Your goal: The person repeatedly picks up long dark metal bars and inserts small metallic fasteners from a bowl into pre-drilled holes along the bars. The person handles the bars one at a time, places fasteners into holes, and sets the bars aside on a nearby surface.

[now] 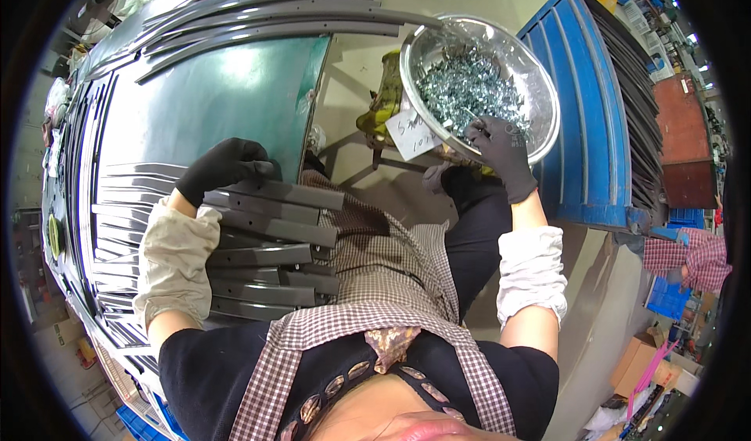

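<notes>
My left hand [227,169], in a black glove, is closed with its fingers curled at the farthest of several dark grey metal strips [285,209]. What its fingertips hold, if anything, is hidden. The strips lie side by side along the near part of the table, with small holes along them. My right hand [502,150], also gloved in black, reaches over the near rim of a round metal bowl [543,89]. Its fingers are pinched together at a heap of small shiny metal pieces [469,85]; anything between them is too small to make out.
More long grey strips [274,20] lie across the far side of the green-topped table [274,89]. A white card with handwriting [412,134] hangs by the bowl. Right of it stands a blue metal bin [575,105] of dark strips. Another person's checked sleeve [665,255] shows far right.
</notes>
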Available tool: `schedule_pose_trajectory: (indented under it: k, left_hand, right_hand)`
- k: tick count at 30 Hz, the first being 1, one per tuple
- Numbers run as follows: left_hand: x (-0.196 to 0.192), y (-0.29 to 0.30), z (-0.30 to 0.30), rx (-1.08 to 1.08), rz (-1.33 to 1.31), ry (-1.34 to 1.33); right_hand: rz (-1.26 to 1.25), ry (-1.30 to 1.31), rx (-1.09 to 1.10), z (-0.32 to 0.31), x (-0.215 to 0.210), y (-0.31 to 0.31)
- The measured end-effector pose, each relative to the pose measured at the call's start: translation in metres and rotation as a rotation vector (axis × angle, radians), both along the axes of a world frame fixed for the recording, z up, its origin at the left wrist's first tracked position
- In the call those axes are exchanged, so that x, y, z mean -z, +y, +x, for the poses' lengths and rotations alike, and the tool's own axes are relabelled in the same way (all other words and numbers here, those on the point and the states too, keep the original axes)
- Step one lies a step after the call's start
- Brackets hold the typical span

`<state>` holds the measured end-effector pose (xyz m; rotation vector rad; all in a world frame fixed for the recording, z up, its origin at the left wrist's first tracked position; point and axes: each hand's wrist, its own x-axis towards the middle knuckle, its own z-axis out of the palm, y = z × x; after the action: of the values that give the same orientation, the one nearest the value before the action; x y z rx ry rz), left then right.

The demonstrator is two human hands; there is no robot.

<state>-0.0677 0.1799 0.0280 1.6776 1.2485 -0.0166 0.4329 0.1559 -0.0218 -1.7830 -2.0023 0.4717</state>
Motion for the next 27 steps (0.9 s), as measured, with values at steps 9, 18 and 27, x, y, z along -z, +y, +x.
schedule_pose_trajectory:
  k: [9, 18, 27]
  left_hand:
    - [0.04, 0.157, 0.099, 0.055, 1.3, 0.256]
    - [0.058, 0.158, 0.099, -0.066, 1.141, 0.211]
    - [0.034, 0.042, 0.059, 0.073, 0.969, 0.067]
  right_hand:
    - [-0.224, -0.561, 0.022, 0.024, 0.057, 0.053]
    - [-0.048, -0.314, 0.124, 0.038, 0.055, 0.04]
    - [0.194, -0.181, 0.123, 0.042, 0.046, 0.039]
